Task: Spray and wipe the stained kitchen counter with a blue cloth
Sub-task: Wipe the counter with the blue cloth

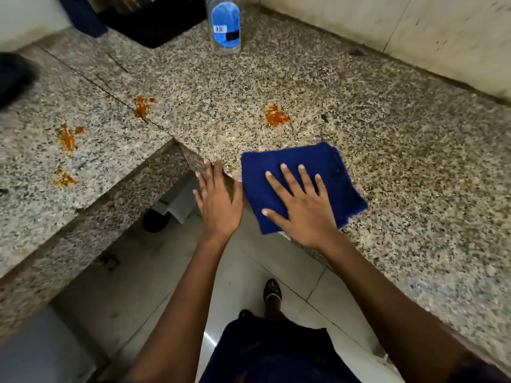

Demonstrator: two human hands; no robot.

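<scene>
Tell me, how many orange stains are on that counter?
4. One stain lies beyond the blue cloth, one by the slab seam, and two on the left slab. More may lie out of view.

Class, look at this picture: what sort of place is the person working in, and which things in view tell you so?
Most likely a home kitchen: an L-shaped speckled granite counter against a wall, orange food stains on it, and a folded blue cloth under the right hand, ready for wiping.

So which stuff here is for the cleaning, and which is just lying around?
For the job:
blue cloth under the flat right hand
bottle at the back
orange stains on the counter

Just lying about:
black tray in the corner
white thing on the floor below
</scene>
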